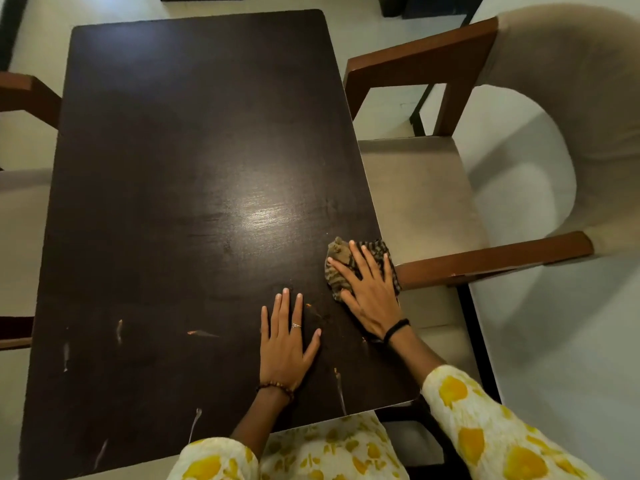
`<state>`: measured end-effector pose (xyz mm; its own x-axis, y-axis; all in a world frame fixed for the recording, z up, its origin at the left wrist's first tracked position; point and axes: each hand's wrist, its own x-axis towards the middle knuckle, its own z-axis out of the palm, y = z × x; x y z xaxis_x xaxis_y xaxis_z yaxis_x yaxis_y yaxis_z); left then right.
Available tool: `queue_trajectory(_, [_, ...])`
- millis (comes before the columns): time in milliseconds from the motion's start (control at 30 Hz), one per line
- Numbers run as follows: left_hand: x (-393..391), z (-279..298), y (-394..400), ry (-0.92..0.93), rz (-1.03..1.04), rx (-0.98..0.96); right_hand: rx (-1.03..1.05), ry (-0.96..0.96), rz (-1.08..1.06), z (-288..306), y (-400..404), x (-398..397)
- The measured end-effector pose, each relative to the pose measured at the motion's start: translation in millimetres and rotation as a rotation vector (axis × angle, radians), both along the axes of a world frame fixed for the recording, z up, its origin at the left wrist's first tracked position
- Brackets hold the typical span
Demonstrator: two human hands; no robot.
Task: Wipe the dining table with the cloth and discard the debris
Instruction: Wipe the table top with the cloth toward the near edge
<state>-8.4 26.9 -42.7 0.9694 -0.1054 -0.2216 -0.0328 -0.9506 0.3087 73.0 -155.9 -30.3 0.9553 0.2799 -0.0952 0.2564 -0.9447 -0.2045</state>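
We press our right hand (369, 292) flat, fingers spread, on the striped cloth (346, 265) at the right edge of the dark table (194, 161); the cloth lies bunched beneath and beyond the fingers. Our left hand (285, 341) rests open on the wood beside it. Small specks near it may be crumbs.

A crumpled, brown striped cloth (360, 263) was pressed flat at the right edge of the dark wooden dining table (194, 168). Small orange debris flecks (199, 332) were scattered along the near end.
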Motion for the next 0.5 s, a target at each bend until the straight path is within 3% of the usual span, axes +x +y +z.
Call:
queue_trajectory(200, [1,5,4,0.026,-0.031,-0.028,-0.010,0.011,-0.106,0,2,-41])
queue_trajectory(500, [-17,9,84,-0.009,-0.090,-0.028,0.036,0.114,-0.270,6,18,4])
